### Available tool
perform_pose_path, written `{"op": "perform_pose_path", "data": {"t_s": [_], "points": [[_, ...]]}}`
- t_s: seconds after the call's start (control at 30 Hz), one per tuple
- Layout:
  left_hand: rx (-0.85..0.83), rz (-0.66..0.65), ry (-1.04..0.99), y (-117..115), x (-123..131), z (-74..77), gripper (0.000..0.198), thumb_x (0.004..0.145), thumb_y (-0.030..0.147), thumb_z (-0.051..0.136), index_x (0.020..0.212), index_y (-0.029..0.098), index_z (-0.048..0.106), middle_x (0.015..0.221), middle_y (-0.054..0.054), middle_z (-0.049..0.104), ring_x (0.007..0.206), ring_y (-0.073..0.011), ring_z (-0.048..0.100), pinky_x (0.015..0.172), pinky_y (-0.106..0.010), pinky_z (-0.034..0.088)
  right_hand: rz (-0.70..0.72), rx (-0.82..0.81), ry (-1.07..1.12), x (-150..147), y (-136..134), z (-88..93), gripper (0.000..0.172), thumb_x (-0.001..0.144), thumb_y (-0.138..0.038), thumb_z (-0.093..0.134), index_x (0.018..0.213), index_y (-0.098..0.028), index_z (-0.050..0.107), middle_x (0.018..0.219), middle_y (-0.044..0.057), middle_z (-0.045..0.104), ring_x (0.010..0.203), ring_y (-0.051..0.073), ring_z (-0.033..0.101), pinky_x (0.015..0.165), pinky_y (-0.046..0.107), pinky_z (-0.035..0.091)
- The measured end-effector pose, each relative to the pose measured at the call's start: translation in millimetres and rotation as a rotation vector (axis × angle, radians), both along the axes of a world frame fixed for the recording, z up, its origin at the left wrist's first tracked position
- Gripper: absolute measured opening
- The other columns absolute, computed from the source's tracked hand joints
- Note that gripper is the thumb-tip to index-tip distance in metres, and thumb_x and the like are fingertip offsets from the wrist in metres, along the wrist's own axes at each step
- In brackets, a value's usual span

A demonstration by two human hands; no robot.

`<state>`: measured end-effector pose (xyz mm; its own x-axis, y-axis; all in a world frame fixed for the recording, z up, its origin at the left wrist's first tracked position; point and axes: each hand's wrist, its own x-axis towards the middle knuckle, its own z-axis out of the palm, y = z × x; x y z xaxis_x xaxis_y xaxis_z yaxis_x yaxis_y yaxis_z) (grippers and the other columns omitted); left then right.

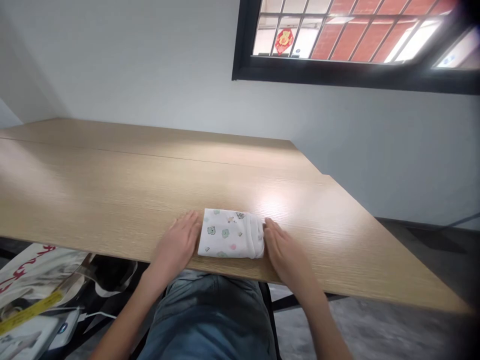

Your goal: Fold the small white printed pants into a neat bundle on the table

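Note:
A folded white baby garment (pixel 230 234) with small green, pink and dark printed motifs lies flat near the front edge of the light oak table (pixel 150 185). My left hand (pixel 179 240) rests palm down on the wood, its fingertips against the cloth's left side. On the other side, my right hand (pixel 282 249) lies flat with its fingers touching the rolled right end of the bundle. Neither hand grips the cloth.
The table's far and right edges drop away to a grey floor. Below the front left edge sit a white bag with red lettering (pixel 33 272) and a yellow strip (pixel 32 311). A white cable runs nearby. My denim-clad lap (pixel 210 320) lies under the table's edge.

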<state>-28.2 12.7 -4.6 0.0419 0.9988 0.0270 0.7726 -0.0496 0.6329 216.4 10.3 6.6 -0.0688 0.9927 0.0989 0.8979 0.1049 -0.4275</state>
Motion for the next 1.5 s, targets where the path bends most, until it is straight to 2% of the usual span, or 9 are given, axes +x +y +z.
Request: {"op": "perform_pose_path", "data": {"t_s": [0.13,0.23,0.37,0.47,0.67,0.8,1.07,1.3,1.5], "points": [[-0.002,0.123,-0.112,-12,-24,11.2,0.056,0.085,0.054,0.017,0.122,0.022,0.044,0.128,-0.001,0.039,0.123,-0.0176,0.033,0.114,-0.039,0.023,-0.258,0.127,0.071,15,-36,10.5,0.052,0.088,-0.052,0.024,0.084,-0.018,0.063,0.085,0.006,0.064,0.076,0.022,0.059,0.061,0.034,0.043],[0.042,0.058,-0.163,5,-8,29.9,0.046,0.085,0.051,0.029,0.116,0.023,0.049,0.123,0.000,0.043,0.119,-0.0185,0.037,0.111,-0.036,0.028,-0.108,0.304,0.127,-14,-66,7.7,0.041,0.088,-0.040,0.035,0.059,-0.018,0.052,0.059,0.003,0.054,0.055,0.016,0.050,0.054,0.029,0.034],[0.037,-0.153,-0.231,47,22,47.8,0.034,0.084,0.043,0.040,0.109,0.025,0.055,0.116,0.001,0.049,0.112,-0.0160,0.043,0.104,-0.028,0.034,0.057,0.384,0.103,-53,-78,-6.3,0.023,0.089,-0.025,0.038,0.080,-0.020,0.059,0.076,0.003,0.057,0.072,0.017,0.050,0.067,0.032,0.030],[-0.085,-0.252,-0.278,58,28,43.6,0.032,0.080,0.048,0.050,0.089,0.019,0.062,0.091,-0.002,0.058,0.085,-0.0159,0.054,0.073,-0.020,0.045,-0.014,0.292,0.085,-56,-62,-9.2,0.024,0.090,-0.028,0.035,0.087,-0.019,0.058,0.083,0.005,0.057,0.079,0.021,0.048,0.073,0.036,0.028],[-0.289,-0.097,-0.470,9,19,12.9,0.052,0.076,0.064,0.042,0.089,0.016,0.054,0.060,-0.001,0.051,0.043,-0.0151,0.046,0.033,-0.020,0.031,0.030,-0.035,0.011,-51,-8,4.0,0.032,0.094,-0.033,0.025,0.095,-0.014,0.052,0.096,0.010,0.054,0.092,0.023,0.047,0.078,0.035,0.033],[-0.341,-0.019,-0.577,-12,21,9.5,0.051,0.074,0.065,0.043,0.088,0.016,0.051,0.059,-0.002,0.051,0.041,-0.0169,0.047,0.030,-0.021,0.031,0.085,-0.003,-0.143,-61,8,6.0,0.031,0.095,-0.029,0.025,0.096,-0.014,0.052,0.097,0.009,0.053,0.091,0.021,0.049,0.078,0.036,0.033],[-0.405,-0.062,-0.649,-7,19,14.0,0.050,0.074,0.063,0.045,0.081,0.014,0.048,0.053,-0.004,0.050,0.038,-0.0166,0.044,0.032,-0.018,0.029,0.094,0.100,-0.162,-57,3,-5.7,0.033,0.095,-0.029,0.025,0.106,-0.014,0.053,0.098,0.009,0.053,0.090,0.020,0.048,0.078,0.036,0.034],[-0.430,-0.222,-0.571,-7,68,12.2,0.045,0.077,0.059,0.038,0.073,0.016,0.046,0.050,-0.002,0.046,0.038,-0.0176,0.044,0.030,-0.021,0.029,0.010,0.257,-0.272,-4,-13,-19.3,0.040,0.093,-0.029,0.023,0.115,-0.008,0.049,0.097,0.013,0.054,0.088,0.024,0.049,0.074,0.038,0.036],[-0.408,-0.464,-0.485,-21,140,15.9,0.039,0.073,0.053,0.046,0.068,0.015,0.052,0.065,-0.006,0.053,0.049,-0.0118,0.043,0.049,-0.022,0.033,-0.290,0.345,-0.265,80,-88,-44.7,0.046,0.090,-0.042,0.023,0.102,-0.013,0.057,0.094,0.014,0.055,0.082,0.029,0.051,0.066,0.043,0.041]]}}
